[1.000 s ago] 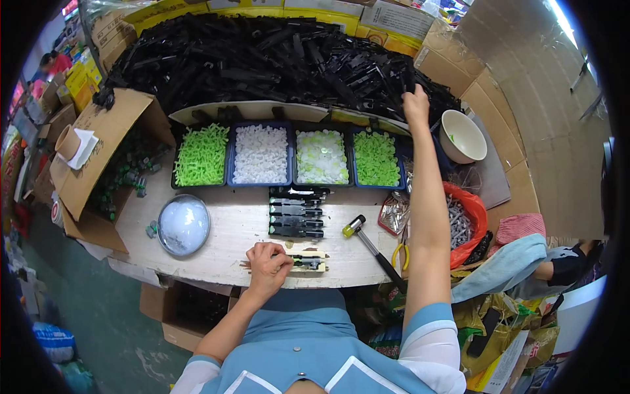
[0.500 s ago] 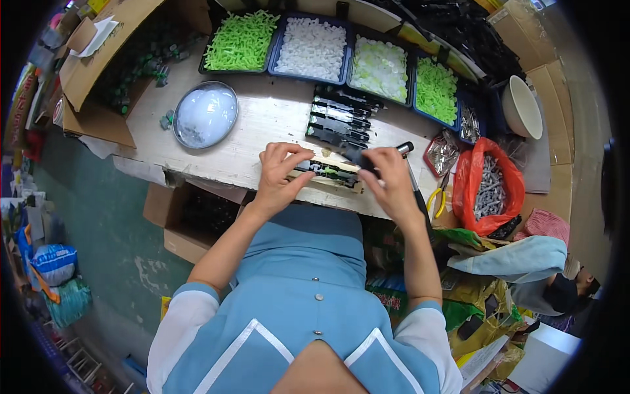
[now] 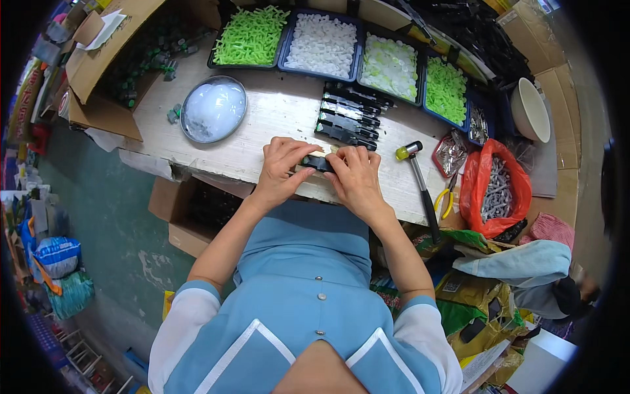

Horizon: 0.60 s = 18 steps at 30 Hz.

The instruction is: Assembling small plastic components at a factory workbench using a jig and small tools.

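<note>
At the bench's front edge a black plastic part (image 3: 319, 163) lies across a small wooden block, between my two hands. My left hand (image 3: 284, 165) is closed on its left end, thumb in front and fingers behind. On its right end press the fingers of my right hand (image 3: 354, 172), curled over the top. Most of the part and the block are hidden under the fingers. Just behind them a row of similar black plastic parts (image 3: 348, 121) lies side by side. To the right rests a hammer (image 3: 423, 187) with a yellow-tipped head and black handle.
Trays of green pieces (image 3: 249, 38), white caps (image 3: 321, 44) and more small pieces line the back. A round dish (image 3: 213, 109) of whitish grease stands left. At right are yellow-handled pliers (image 3: 449, 202), a red bag (image 3: 467, 190) of grey parts and a cream bowl (image 3: 530, 110).
My right hand has brought a black piece down onto the assembly at the block, covering the green piece seen there before. My view has shifted slightly; the hammer now shows whole.
</note>
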### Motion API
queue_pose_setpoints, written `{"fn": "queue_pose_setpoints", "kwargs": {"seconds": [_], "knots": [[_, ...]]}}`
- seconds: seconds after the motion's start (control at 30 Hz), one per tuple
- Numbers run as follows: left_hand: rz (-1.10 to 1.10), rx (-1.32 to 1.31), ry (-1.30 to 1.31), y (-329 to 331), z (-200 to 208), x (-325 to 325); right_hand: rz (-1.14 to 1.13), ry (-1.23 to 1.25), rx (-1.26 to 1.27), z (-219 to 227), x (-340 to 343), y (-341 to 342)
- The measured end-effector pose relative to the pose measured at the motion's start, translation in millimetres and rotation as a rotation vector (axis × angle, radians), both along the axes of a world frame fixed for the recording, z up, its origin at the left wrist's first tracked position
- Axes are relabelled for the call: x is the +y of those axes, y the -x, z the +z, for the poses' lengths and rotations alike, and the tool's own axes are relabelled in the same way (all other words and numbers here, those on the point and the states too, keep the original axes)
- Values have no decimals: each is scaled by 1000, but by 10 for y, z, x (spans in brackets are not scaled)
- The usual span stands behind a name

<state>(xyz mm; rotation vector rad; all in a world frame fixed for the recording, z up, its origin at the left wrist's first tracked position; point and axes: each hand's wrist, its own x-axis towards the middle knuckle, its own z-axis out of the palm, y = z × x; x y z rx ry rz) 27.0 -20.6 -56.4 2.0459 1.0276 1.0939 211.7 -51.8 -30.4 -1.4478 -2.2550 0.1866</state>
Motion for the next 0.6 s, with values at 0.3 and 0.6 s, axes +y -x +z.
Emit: {"fn": "queue_pose_setpoints", "kwargs": {"seconds": [0.3, 0.6], "knots": [[-131, 190, -32, -6, 29, 147, -43, 10, 61, 32, -23, -120], [-271, 386, -275, -57, 153, 168, -613, -38, -220, -23, -324, -1019]]}}
